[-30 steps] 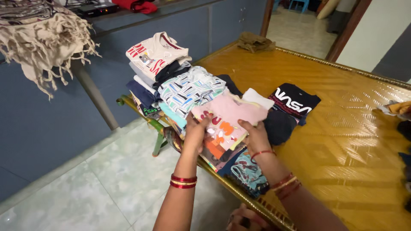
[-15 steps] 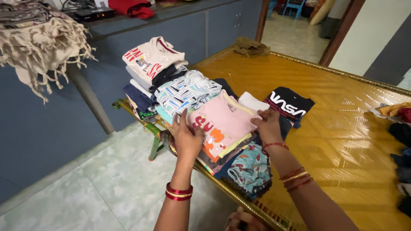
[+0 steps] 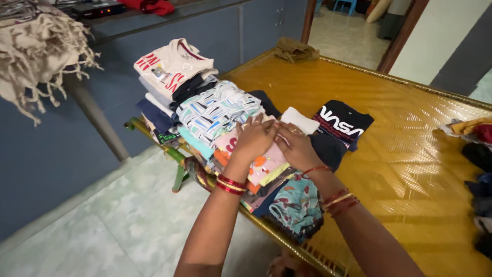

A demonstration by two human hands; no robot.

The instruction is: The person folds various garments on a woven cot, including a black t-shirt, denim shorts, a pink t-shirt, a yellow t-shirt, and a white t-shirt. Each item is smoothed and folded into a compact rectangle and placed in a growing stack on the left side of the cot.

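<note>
My left hand (image 3: 254,137) and my right hand (image 3: 295,146) lie side by side, palms down, pressing on a folded pink garment (image 3: 265,165) with orange print. It tops a stack of folded clothes at the near edge of a yellow woven bed surface (image 3: 410,154). Both wrists carry red and gold bangles. A teal patterned garment (image 3: 297,205) sticks out under my right forearm. To the left stands a pile topped by a white patterned shirt (image 3: 218,110), and further left a pile topped by a cream shirt with red lettering (image 3: 171,64).
A folded black shirt with white lettering (image 3: 342,123) lies right of my hands, a white folded cloth (image 3: 300,120) beside it. An olive cloth (image 3: 294,50) sits at the far corner. Loose clothes (image 3: 476,149) lie at the right edge. A fringed beige cloth (image 3: 36,46) hangs at left.
The pink garment was held open between my hands, then folded down. Both hands have come together on top of it and now press it flat on the stack.
</note>
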